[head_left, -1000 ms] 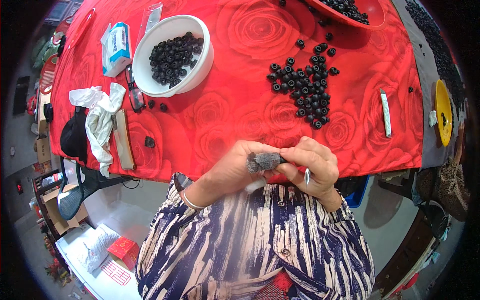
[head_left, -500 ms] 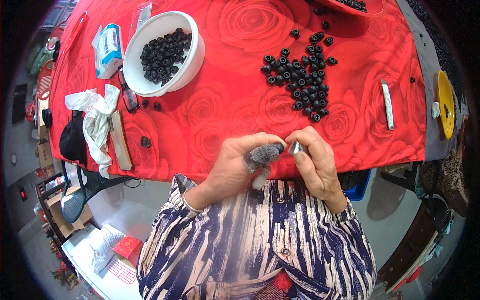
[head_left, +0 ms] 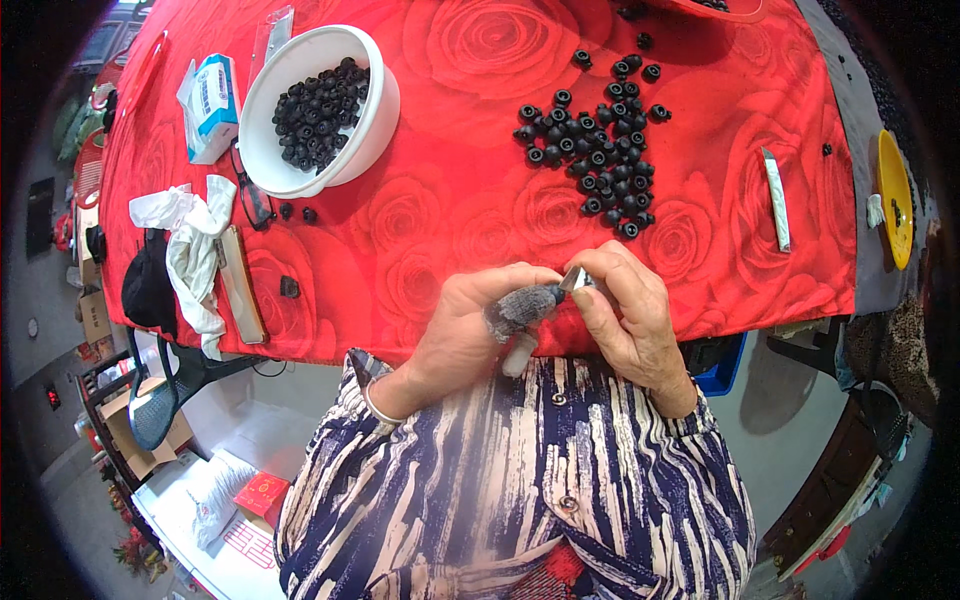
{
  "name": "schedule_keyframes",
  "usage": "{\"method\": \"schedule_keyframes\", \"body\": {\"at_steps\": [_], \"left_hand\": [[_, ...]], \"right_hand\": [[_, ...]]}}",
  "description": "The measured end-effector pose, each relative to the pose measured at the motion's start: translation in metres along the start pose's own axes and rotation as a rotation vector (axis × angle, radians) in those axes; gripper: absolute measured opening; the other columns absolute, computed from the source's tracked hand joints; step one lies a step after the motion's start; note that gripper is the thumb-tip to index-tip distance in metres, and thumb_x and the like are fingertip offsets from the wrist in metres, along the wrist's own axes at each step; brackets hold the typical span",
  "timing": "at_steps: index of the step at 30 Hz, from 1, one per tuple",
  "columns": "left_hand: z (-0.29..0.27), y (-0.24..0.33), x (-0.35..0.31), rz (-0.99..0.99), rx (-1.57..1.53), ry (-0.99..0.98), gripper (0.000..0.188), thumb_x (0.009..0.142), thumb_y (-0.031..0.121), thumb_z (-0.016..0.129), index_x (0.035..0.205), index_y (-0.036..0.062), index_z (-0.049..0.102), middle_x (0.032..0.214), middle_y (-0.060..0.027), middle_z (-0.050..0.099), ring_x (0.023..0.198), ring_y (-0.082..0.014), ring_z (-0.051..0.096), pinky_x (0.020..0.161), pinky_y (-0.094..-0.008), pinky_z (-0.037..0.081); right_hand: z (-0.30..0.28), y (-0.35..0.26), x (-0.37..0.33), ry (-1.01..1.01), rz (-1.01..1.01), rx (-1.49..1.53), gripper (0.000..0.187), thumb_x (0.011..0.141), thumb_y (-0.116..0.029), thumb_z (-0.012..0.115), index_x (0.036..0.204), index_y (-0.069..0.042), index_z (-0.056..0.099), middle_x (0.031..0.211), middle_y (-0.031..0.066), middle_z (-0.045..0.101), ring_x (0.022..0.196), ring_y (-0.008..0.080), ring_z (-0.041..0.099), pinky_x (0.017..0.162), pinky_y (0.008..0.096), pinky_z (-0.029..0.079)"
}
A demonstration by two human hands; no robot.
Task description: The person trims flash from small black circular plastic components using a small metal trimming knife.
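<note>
Just above the table's near edge, my left hand (head_left: 450, 318) pinches a small black round part (head_left: 560, 294), much of which is hidden by the fingers. A dark grey fabric sleeve (head_left: 522, 308) wraps one finger of that hand, and a whitish cover sits on another fingertip. My right hand (head_left: 638, 322) closes its thumb and forefinger on a short shiny metal blade (head_left: 574, 279). The blade touches or nearly touches the black part. Beyond my hands, several like black parts (head_left: 600, 155) lie in a loose pile on the red rose-patterned cloth (head_left: 470, 215).
A white bowl (head_left: 384, 105) with several dark parts stands at the left, near a tissue pack (head_left: 212, 105), glasses (head_left: 254, 200) and white cloth (head_left: 190, 260). At the right lie a thin wrapped strip (head_left: 776, 200) and a yellow dish (head_left: 893, 180). A red container (head_left: 735, 12) is at the far edge.
My right hand has moved slightly left and up, bringing the blade from beside the black part onto or right against it. My left hand has barely moved.
</note>
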State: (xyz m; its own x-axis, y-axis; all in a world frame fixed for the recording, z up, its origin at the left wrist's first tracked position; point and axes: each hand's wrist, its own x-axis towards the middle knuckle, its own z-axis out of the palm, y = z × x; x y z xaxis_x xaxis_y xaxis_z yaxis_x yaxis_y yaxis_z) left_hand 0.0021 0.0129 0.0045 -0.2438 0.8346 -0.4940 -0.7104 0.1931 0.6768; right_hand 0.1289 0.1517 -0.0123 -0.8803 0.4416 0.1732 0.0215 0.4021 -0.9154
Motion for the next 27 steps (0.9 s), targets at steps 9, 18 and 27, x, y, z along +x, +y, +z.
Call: {"method": "schedule_keyframes", "body": {"at_steps": [9, 18, 27], "left_hand": [[-0.001, 0.002, 0.000, -0.025, 0.012, -0.021, 0.023, 0.093, 0.015, 0.053, 0.108, -0.0009, 0.060, 0.071, -0.0026, 0.057, 0.047, -0.0062, 0.049, 0.042, -0.0192, 0.038], [-0.004, -0.001, 0.001, -0.051, 0.002, 0.002, 0.023, 0.093, 0.015, 0.053, 0.109, 0.0002, 0.061, 0.074, -0.0022, 0.058, 0.047, -0.0057, 0.049, 0.041, -0.0189, 0.037], [-0.014, -0.005, 0.003, -0.083, -0.023, -0.019, 0.028, 0.090, 0.016, 0.058, 0.111, -0.0008, 0.060, 0.088, -0.0051, 0.061, 0.069, -0.0080, 0.056, 0.048, -0.0196, 0.045]], "right_hand": [[0.001, 0.004, 0.001, -0.018, -0.024, 0.044, 0.016, 0.081, -0.005, 0.060, 0.096, 0.001, 0.057, 0.076, 0.0134, 0.052, 0.069, 0.0294, 0.055, 0.061, 0.0363, 0.044], [0.000, 0.010, 0.003, -0.065, -0.053, 0.062, 0.018, 0.079, -0.003, 0.061, 0.096, 0.001, 0.056, 0.075, 0.0132, 0.052, 0.067, 0.0294, 0.053, 0.059, 0.0363, 0.042], [-0.001, 0.013, 0.005, -0.098, -0.042, 0.078, 0.016, 0.079, -0.003, 0.061, 0.093, 0.001, 0.057, 0.074, 0.0131, 0.052, 0.066, 0.0292, 0.053, 0.059, 0.0359, 0.042]]}}
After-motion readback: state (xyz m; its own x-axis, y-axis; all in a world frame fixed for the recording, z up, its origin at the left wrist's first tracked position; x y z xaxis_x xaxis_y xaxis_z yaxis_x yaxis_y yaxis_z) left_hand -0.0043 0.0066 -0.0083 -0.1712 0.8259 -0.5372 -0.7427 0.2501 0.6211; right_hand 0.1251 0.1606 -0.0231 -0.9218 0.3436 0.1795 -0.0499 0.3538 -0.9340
